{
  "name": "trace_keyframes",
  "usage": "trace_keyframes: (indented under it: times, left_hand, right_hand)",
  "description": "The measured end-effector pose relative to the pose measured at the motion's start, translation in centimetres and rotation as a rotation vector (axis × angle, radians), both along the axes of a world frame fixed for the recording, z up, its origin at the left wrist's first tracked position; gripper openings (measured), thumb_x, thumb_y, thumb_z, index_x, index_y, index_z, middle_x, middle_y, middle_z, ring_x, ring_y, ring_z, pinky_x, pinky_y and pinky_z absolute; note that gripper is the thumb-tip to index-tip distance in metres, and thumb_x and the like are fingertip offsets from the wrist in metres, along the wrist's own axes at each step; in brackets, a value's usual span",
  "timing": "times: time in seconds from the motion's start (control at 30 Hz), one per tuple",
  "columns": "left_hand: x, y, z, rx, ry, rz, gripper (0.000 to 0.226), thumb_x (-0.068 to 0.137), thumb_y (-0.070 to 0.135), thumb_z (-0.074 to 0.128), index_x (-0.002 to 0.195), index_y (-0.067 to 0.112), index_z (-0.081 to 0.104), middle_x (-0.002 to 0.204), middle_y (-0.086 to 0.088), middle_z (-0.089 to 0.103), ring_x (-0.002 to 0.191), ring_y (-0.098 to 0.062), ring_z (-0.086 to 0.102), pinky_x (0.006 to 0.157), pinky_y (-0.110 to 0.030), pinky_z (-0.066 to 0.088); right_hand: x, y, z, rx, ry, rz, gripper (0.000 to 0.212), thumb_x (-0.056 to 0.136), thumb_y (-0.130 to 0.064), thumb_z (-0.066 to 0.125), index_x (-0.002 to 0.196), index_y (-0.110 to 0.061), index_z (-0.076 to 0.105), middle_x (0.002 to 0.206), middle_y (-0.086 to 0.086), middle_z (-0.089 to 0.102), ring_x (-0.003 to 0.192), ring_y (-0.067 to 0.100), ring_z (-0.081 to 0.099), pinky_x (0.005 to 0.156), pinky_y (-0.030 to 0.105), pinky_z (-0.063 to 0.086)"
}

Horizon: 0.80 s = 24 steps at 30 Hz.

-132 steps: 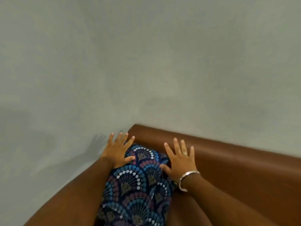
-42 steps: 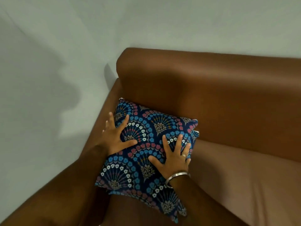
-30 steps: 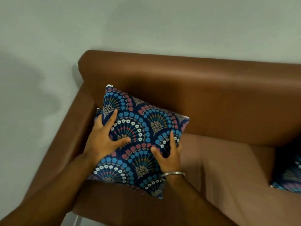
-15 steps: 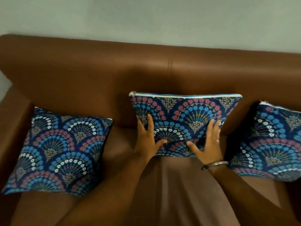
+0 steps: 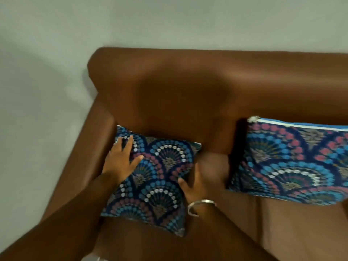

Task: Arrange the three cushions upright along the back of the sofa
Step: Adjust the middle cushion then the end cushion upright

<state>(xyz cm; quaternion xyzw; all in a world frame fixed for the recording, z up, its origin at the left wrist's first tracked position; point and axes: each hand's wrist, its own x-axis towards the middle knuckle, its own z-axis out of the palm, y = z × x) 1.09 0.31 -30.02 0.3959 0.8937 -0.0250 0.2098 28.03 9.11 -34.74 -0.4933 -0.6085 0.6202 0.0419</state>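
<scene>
A dark blue cushion with a fan pattern [image 5: 158, 178] leans in the left corner of the brown sofa [image 5: 188, 81], against the backrest and the left armrest. My left hand [image 5: 120, 159] lies flat on its upper left part with fingers spread. My right hand [image 5: 197, 183], wearing a silver bangle, is blurred at the cushion's right edge with the thumb on the fabric. A second cushion of the same pattern [image 5: 293, 166] stands upright against the backrest to the right, zip edge up. A third cushion is out of view.
A pale grey wall [image 5: 169, 21] runs behind and to the left of the sofa. The left armrest [image 5: 81, 153] borders the corner cushion. A bare stretch of tan seat [image 5: 282, 228] lies in front of the second cushion.
Both hands have left the middle cushion and moved left onto the corner cushion. The view has swung left, so the right-hand cushion is out of frame.
</scene>
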Motion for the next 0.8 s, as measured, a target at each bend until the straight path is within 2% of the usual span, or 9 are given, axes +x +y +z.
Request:
trace_keyframes:
  times: [0.03,0.13,0.23,0.33,0.47,0.57,0.63,0.73,0.8]
  left_hand:
    - [-2.3,0.1,-0.4,-0.038,-0.089,0.040,0.087,0.092,0.070,0.040,0.159,0.034,-0.002,0.168,-0.014,-0.001,0.148,-0.040,0.025,0.113,-0.052,0.035]
    - [-6.6,1.1,-2.6,-0.108,-0.296,0.142,0.086,0.090,0.074,0.040,0.157,0.043,-0.004,0.168,-0.013,-0.008,0.143,-0.044,0.034,0.110,-0.048,0.040]
    - [-6.9,2.1,-5.1,-0.064,-0.384,0.243,0.087,0.088,0.078,0.038,0.155,0.047,-0.007,0.167,-0.015,-0.015,0.147,-0.049,0.020,0.113,-0.058,0.032]
    - [-5.5,1.9,-6.2,0.036,-0.351,0.291,0.084,0.085,0.081,0.038,0.155,0.047,0.008,0.167,-0.016,0.006,0.145,-0.046,0.027,0.111,-0.059,0.036]
    - [-2.4,-0.4,-2.6,0.387,-0.363,0.279,0.074,0.091,0.068,0.047,0.155,0.036,0.028,0.165,-0.013,0.019,0.148,-0.035,0.021,0.117,-0.051,0.029]
    - [-0.3,-2.7,1.8,0.758,-0.268,0.272,0.079,0.091,0.062,0.049,0.156,0.025,0.026,0.161,-0.005,0.025,0.148,-0.014,0.020,0.116,-0.018,0.015]
    - [-0.4,-3.1,3.1,0.920,-0.176,0.280,0.082,0.091,0.054,0.054,0.157,0.018,0.022,0.158,0.001,0.023,0.146,-0.002,0.015,0.114,-0.010,0.012]
    - [-3.0,-1.5,2.6,0.930,-0.249,0.296,0.093,0.089,0.057,0.058,0.159,0.020,0.009,0.161,0.004,0.019,0.149,-0.007,0.015,0.120,-0.022,0.016]
    - [-5.4,-0.7,1.3,0.931,-0.450,0.499,0.107,0.084,0.064,0.062,0.158,0.027,-0.005,0.165,0.004,0.020,0.149,-0.013,0.025,0.121,-0.039,0.027]
  right_hand:
    - [-2.6,0.3,-0.3,-0.057,-0.015,-0.056,0.094,0.075,-0.073,0.061,0.147,-0.055,0.002,0.164,0.002,0.019,0.147,0.033,0.026,0.113,0.056,0.033]
    - [-7.6,1.6,-1.9,-0.173,-0.155,-0.187,0.108,0.080,-0.056,0.067,0.155,-0.024,-0.004,0.165,0.011,0.010,0.147,0.040,0.022,0.114,0.055,0.030]
    - [-9.3,2.5,-3.2,-0.172,-0.251,-0.317,0.130,0.066,-0.064,0.074,0.154,-0.022,-0.011,0.165,0.013,0.012,0.145,0.042,0.026,0.112,0.058,0.032]
    - [-9.9,1.6,-1.8,-0.118,-0.212,-0.342,0.125,0.071,-0.055,0.076,0.154,-0.022,-0.012,0.165,0.008,0.010,0.147,0.038,0.025,0.113,0.054,0.032]
    - [-8.8,-2.1,2.7,0.061,-0.005,-0.322,0.125,0.065,-0.069,0.070,0.154,-0.030,-0.008,0.164,-0.006,0.013,0.148,0.020,0.025,0.112,0.046,0.035]
    - [-7.9,-4.1,4.8,0.291,0.100,-0.379,0.118,0.064,-0.080,0.062,0.153,-0.039,-0.004,0.158,-0.023,0.015,0.143,-0.005,0.023,0.109,0.036,0.036]
    - [-8.2,-3.4,6.1,0.429,0.184,-0.386,0.104,0.076,-0.066,0.064,0.150,-0.045,-0.006,0.163,-0.009,0.016,0.147,0.006,0.025,0.110,0.037,0.037]
    - [-9.2,0.0,5.1,0.442,0.161,-0.316,0.107,0.083,-0.041,0.070,0.149,-0.038,-0.014,0.157,0.031,0.023,0.139,0.030,0.038,0.108,0.055,0.037]
    - [-9.7,2.1,4.0,0.304,0.089,-0.285,0.125,0.069,-0.066,0.072,0.151,-0.034,-0.017,0.164,0.014,0.015,0.148,0.028,0.026,0.113,0.058,0.032]
